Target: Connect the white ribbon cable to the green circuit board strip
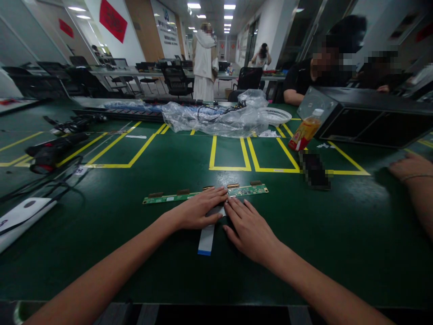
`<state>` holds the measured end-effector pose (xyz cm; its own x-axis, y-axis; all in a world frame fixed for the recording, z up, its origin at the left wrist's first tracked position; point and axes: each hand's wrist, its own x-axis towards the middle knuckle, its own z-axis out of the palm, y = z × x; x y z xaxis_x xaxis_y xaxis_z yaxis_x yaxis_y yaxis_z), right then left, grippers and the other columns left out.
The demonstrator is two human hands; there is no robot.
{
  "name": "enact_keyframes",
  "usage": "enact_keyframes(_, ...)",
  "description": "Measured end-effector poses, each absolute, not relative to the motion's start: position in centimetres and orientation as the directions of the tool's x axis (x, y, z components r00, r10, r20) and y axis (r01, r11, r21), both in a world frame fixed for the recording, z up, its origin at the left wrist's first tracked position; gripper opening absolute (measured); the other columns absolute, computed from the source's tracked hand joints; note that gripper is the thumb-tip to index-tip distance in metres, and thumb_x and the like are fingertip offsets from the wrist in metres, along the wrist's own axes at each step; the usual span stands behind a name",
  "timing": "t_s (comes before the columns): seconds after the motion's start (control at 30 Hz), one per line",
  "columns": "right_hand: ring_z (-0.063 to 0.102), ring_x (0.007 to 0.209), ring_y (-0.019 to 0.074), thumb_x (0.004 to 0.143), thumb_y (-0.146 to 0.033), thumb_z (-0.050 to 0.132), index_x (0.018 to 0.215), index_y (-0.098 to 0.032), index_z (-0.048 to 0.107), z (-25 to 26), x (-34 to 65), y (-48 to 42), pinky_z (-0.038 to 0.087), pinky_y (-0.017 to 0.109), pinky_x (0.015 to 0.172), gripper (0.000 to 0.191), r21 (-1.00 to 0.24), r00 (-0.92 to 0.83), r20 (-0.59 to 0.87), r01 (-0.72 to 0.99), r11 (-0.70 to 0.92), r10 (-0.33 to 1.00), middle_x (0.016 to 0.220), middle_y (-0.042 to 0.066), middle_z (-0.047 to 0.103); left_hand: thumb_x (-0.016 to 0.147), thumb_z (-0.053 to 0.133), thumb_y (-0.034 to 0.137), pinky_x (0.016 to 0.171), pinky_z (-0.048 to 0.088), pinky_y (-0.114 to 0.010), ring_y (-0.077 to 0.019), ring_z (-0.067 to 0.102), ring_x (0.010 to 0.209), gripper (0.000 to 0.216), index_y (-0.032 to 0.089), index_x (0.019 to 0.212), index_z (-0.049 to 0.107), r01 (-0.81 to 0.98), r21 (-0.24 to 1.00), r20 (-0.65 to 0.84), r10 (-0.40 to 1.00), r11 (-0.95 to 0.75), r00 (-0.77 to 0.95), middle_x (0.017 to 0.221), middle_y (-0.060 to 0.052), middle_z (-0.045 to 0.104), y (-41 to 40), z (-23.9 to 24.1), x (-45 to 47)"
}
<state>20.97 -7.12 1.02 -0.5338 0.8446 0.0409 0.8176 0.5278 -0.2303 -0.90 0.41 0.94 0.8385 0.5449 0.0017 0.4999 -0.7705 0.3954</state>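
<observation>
A long, narrow green circuit board lies crosswise on the dark green table. From its middle a flat white ribbon cable with a blue end runs toward me. My left hand rests over the board's middle and the upper part of the cable, fingers stretched out and palm down. Close beside it, my right hand has its fingers extended, the tips touching near the board's front edge. The spot where cable and board meet is partly hidden under my fingers.
Clear plastic wrap, a white basket and a black case stand along the back. A drink bottle and a blurred dark object are at right, near another person's hand. Black cylindrical gear and cables lie left.
</observation>
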Motion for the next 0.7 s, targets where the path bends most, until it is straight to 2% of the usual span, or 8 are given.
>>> enact_keyframes(0.27,0.039,0.146,0.0310,0.099,-0.041,0.047,0.150,-0.007,0.047,0.8,20.8,-7.2,0.031,0.050,0.121,0.061,-0.207,-0.482,0.083,0.848,0.488,0.872,0.156,0.020,0.044,0.102,0.048,0.043,0.127,0.012,-0.044,-0.0227,0.018,0.155,0.062,0.017,0.157,0.034,0.496,0.409,0.000,0.544,-0.766,0.839,0.166,-0.009,0.024,0.5,0.9,-1.0)
enact_keyframes(0.53,0.036,0.148,0.0307,0.102,-0.043,0.045,0.154,-0.006,0.038,0.8,21.9,-6.5,0.025,0.053,0.123,0.065,-0.201,-0.554,0.042,0.811,0.550,0.832,0.159,0.020,0.039,0.098,0.053,0.038,0.127,0.013,-0.045,-0.0234,0.019,0.154,0.065,0.020,0.157,0.033,0.452,0.446,0.016,0.512,-0.773,0.859,0.166,-0.008,0.024,1.1,0.6,-1.5)
enact_keyframes(0.7,0.035,0.148,0.0302,0.102,-0.044,0.045,0.154,-0.007,0.038,1.0,22.1,-6.4,0.023,0.052,0.124,0.064,-0.200,-0.564,0.056,0.802,0.562,0.824,0.159,0.020,0.039,0.097,0.054,0.034,0.127,0.014,-0.046,-0.0233,0.021,0.154,0.062,0.021,0.155,0.037,0.434,0.472,0.020,0.501,-0.768,0.865,0.165,-0.008,0.028,1.4,0.9,-1.5)
